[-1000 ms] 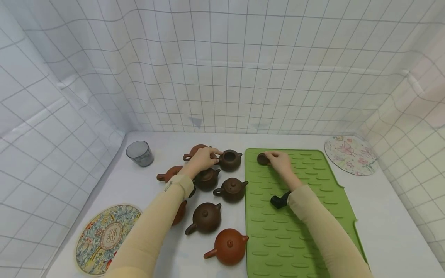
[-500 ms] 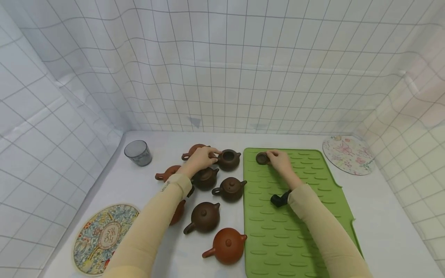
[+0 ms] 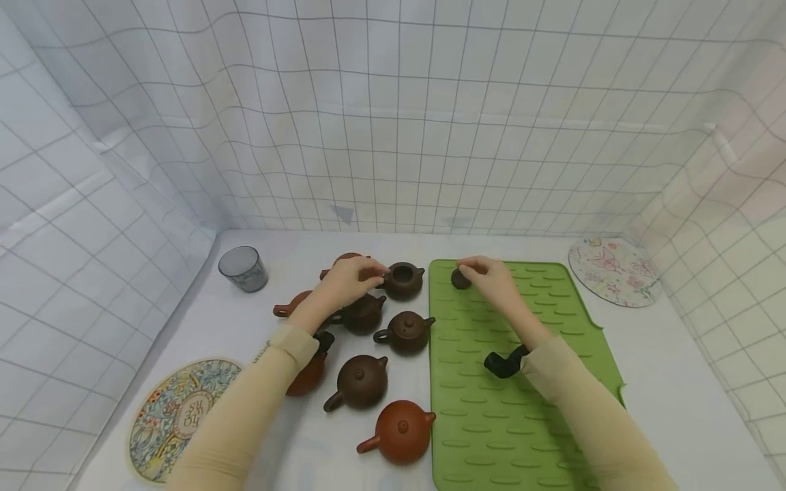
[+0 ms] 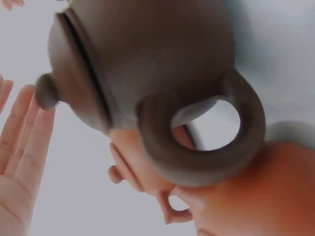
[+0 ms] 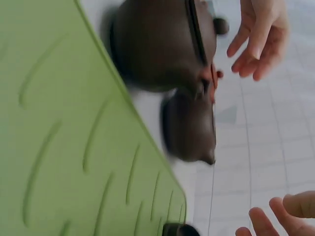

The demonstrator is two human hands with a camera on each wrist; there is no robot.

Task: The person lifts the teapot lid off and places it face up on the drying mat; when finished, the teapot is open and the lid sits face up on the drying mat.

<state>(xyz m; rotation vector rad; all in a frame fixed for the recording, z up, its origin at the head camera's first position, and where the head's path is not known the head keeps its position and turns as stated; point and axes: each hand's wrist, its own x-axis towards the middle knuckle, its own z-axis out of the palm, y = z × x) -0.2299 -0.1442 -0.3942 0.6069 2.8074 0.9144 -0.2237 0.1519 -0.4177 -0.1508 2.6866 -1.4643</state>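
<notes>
A dark brown teapot (image 3: 402,292) without a lid stands at the back of the table. My left hand (image 3: 346,281) hovers by its handle; the left wrist view shows straight, empty fingers (image 4: 37,142). On the green mat (image 3: 454,409) lies a small dark round lid (image 3: 460,279). Above it is my right hand (image 3: 494,283); in the right wrist view its fingers (image 5: 290,219) are spread and apart from the lid (image 5: 179,230). A lidded brown teapot (image 3: 364,317) sits under my left wrist, large in the left wrist view.
More lidded teapots stand left of the mat, including a brown one (image 3: 410,333), another brown one (image 3: 362,383) and a reddish one (image 3: 402,436). A grey glass (image 3: 243,270) stands back left. Round patterned mats lie front left (image 3: 184,416) and back right (image 3: 614,271).
My right hand has set the lid down on the green mat and let it go. My left hand has let go of the lidless teapot and lifted slightly to the left.
</notes>
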